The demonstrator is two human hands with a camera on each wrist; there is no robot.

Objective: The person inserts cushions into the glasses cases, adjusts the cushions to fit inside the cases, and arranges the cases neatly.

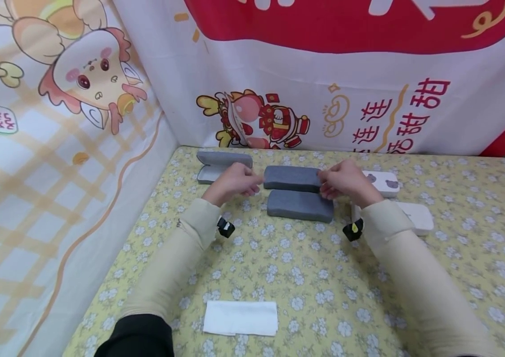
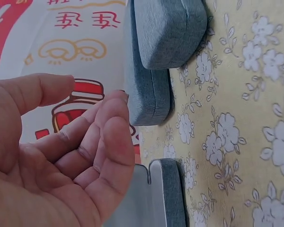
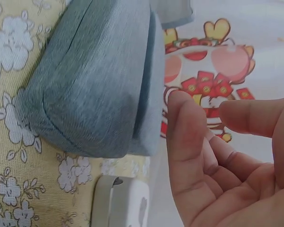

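Two closed grey glasses cases lie one behind the other at the middle, a back one and a front one. An open grey glasses case with a pale lining stands to their left. My left hand hovers between the open case and the closed pair, fingers loosely bent with nothing in them. Over the right ends of the closed cases is my right hand. In the right wrist view, its thumb and index finger stand apart and hold nothing, beside the front case.
Right of my right hand lie a white case with bear prints and a plain white case, both partly hidden by the arm. A folded white cloth lies near the front of the flowered tablecloth. Printed curtains hang behind and left.
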